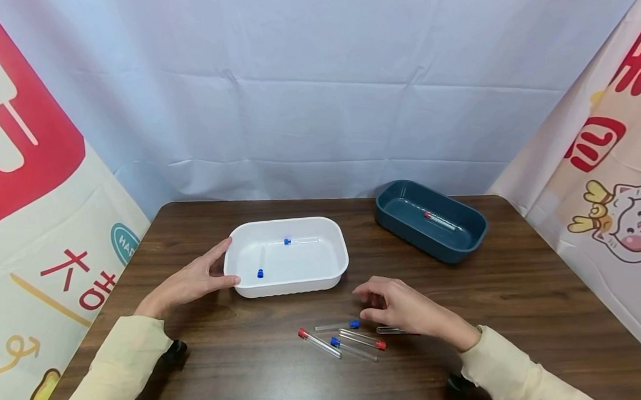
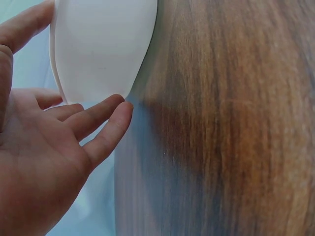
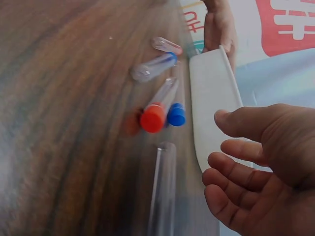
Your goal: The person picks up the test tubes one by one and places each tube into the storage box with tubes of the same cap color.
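Note:
A white plastic tray point(image 1: 292, 288) holds two blue-capped test tubes, one of them the back tube point(image 1: 303, 240). My left hand point(image 1: 188, 282) grips the tray's left end, thumb at the front corner and fingers round the far corner. Hovering over the table right of the tray is my right hand point(image 1: 401, 306), its fingers loosely bent around nothing. Beneath it lies a clear tube point(image 1: 390, 330) whose cap is hidden by the hand. Left of that, a small group mixes red-capped tubes, such as the leftmost tube point(image 1: 321, 345), with blue-capped tubes, such as the front tube point(image 1: 357, 351).
A dark teal tray point(image 1: 414, 235) stands at the back right, angled, with one red-capped tube point(image 1: 440, 220) inside. The brown wooden table point(image 1: 241, 367) ends at a white curtain point(image 1: 317, 117). Printed cloths hang at both sides.

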The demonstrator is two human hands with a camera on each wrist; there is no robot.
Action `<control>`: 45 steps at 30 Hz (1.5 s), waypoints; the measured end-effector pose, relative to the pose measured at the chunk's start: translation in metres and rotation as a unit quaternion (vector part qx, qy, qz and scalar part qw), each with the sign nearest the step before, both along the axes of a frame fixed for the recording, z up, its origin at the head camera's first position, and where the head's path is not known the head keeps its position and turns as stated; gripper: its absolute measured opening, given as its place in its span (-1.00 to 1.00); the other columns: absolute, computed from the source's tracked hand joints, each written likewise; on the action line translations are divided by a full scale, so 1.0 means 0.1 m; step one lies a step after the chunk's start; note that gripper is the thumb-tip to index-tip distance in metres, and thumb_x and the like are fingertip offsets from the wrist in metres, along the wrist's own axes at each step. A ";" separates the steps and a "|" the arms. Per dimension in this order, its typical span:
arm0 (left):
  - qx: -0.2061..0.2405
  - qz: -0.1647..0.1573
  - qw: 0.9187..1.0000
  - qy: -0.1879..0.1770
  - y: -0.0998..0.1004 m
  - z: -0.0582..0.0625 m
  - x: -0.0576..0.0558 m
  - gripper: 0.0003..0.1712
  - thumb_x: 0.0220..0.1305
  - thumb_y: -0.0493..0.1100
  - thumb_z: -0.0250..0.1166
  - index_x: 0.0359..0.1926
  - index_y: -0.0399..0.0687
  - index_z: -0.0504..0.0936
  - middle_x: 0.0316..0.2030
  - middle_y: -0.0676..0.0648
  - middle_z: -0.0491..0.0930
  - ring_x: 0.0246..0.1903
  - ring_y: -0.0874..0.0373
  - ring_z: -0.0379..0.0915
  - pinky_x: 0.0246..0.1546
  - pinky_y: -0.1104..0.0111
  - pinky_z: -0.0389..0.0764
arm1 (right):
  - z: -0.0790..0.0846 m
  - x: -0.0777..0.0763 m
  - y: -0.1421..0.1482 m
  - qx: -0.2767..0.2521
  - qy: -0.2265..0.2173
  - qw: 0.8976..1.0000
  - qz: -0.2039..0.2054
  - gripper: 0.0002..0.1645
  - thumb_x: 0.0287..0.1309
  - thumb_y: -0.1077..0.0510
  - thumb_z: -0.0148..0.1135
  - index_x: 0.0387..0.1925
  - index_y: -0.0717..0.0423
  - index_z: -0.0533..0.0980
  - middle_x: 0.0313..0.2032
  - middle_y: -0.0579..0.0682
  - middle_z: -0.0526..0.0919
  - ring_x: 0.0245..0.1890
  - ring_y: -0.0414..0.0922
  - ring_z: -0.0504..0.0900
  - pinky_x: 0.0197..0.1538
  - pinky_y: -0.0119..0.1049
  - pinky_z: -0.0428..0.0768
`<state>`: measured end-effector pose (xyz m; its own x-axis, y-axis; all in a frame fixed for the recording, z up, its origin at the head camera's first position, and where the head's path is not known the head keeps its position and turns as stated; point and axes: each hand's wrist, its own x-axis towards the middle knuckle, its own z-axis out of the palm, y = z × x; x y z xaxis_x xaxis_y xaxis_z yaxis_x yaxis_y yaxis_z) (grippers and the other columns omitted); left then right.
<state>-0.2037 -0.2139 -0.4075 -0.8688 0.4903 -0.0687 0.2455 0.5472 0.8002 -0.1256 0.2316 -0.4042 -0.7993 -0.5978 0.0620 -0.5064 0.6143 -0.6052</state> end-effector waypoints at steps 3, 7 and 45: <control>0.001 0.000 1.000 0.000 0.00 0.00 0.00 0.16 0.37 0.11 0.40 0.68 -0.05 -0.15 0.62 -0.21 -0.11 0.47 -0.21 0.13 0.36 -0.15 0.27 | -0.04 0.01 -0.02 0.001 0.004 1.000 0.005 -0.62 0.29 0.12 0.45 0.09 0.18 0.65 -0.25 -0.11 0.61 -0.28 -0.19 0.56 -0.22 -0.35 0.60; 0.001 0.002 1.000 -0.003 -0.01 -0.01 0.01 0.16 0.37 0.11 0.41 0.68 -0.04 -0.16 0.62 -0.21 -0.11 0.48 -0.22 0.13 0.36 -0.16 0.27 | -0.08 0.03 -0.06 0.004 0.017 1.000 0.015 -0.65 0.30 0.13 0.44 0.07 0.15 0.66 -0.25 -0.12 0.62 -0.28 -0.23 0.55 -0.22 -0.38 0.58; -0.002 0.001 1.000 0.004 -0.01 -0.02 0.01 0.18 0.35 0.18 0.40 0.68 -0.03 -0.15 0.62 -0.21 -0.10 0.46 -0.22 0.15 0.34 -0.17 0.30 | -0.22 0.03 -0.20 0.015 0.034 0.999 0.018 -0.79 0.27 0.18 0.45 -0.07 0.08 0.73 -0.33 -0.27 0.56 -0.34 -0.30 0.52 -0.27 -0.42 0.54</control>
<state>-0.2030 -0.2152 -0.4099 -0.8708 0.4875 -0.0638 0.2503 0.5512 0.7959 -0.1226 0.2118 -0.4258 -0.7720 -0.6282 0.0972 -0.5678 0.6127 -0.5498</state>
